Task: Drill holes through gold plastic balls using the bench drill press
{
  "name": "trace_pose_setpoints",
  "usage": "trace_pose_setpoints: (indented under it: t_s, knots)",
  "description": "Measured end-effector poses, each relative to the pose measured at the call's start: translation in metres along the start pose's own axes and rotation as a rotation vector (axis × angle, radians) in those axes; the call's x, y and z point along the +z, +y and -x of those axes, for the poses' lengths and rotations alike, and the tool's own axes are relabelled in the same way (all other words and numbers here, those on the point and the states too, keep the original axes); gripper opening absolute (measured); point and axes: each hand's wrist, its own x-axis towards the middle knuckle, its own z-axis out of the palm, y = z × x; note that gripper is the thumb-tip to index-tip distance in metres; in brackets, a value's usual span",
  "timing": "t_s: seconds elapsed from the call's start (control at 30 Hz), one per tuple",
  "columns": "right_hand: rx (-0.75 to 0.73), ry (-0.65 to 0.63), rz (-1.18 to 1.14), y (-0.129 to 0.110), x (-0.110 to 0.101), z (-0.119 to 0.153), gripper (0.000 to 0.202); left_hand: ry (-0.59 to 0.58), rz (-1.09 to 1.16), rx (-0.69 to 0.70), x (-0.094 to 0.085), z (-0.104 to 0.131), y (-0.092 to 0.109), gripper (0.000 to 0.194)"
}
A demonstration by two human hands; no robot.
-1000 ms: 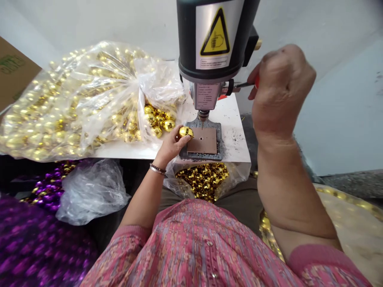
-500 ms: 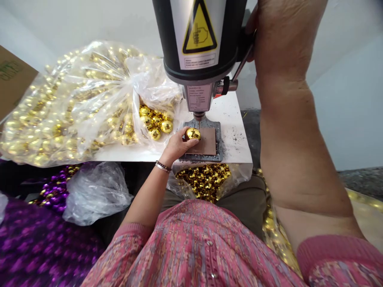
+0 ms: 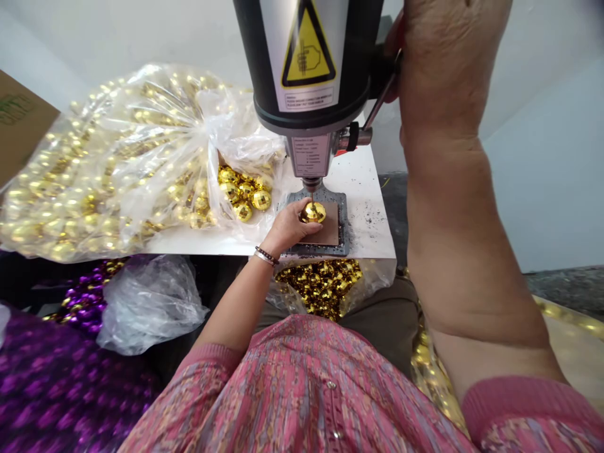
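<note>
Between the thumb and fingers of my left hand [image 3: 293,223] is a shiny gold faceted ball [image 3: 313,212]. The ball rests over a brown square board [image 3: 328,234] on the grey base of a drill press [image 3: 311,119], right under its thin bit, whose tip meets the ball's top. My right hand [image 3: 401,63] is raised at the machine's right side, by a lever [image 3: 383,100]; its fingers are mostly hidden behind the machine and the wrist, so its grip cannot be made out.
A clear bag of gold balls [image 3: 94,170] lies open on the white table [image 3: 372,233] at left. Below the front edge hangs another bag of gold balls [image 3: 325,283]. Purple balls [image 3: 89,296], crumpled plastic [image 3: 151,305] and a cardboard box [image 3: 23,126] are further left. Dark shavings dot the table.
My left hand has moved slightly right with the gold ball, from beside the bit to beneath it. The camera view has shifted slightly.
</note>
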Motion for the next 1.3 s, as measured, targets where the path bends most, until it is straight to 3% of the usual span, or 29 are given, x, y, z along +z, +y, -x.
trace_pose_setpoints:
  t_s: [0.1,0.2,0.3,0.47,0.67,0.77,0.97,1.17,1.3]
  knots:
    - [0.027,0.051,0.051,-0.012,-0.002,0.022,0.03,0.014,0.037,-0.012,0.001,0.002,-0.001,0.066]
    - [-0.148,0.092,0.067,-0.013,-0.01,0.055,0.03,0.027,0.055,-0.025,0.003,0.004,0.0,0.065]
    - [-0.324,0.137,0.157,-0.001,-0.021,0.089,0.029,0.032,0.07,-0.026,0.004,0.004,0.0,0.064]
    - [-0.439,0.12,0.27,0.029,-0.032,0.123,0.024,0.036,0.102,-0.031,0.006,0.004,0.0,0.062]
    - [-0.482,0.186,0.316,0.047,-0.028,0.138,0.035,0.008,0.081,-0.027,0.004,0.007,0.002,0.058]
    - [-0.468,0.193,0.306,0.053,-0.025,0.143,0.033,0.003,0.074,-0.043,0.004,0.007,0.003,0.061]
    - [-0.615,0.254,0.244,0.062,-0.017,0.142,0.019,0.033,0.051,-0.037,0.005,0.007,0.002,0.062]
    - [-0.653,0.268,0.184,0.08,-0.009,0.152,0.018,0.003,0.063,-0.037,0.005,0.009,0.002,0.055]
    - [-0.635,0.281,0.154,0.071,-0.01,0.142,0.027,0.0,0.09,-0.039,0.006,0.009,0.003,0.051]
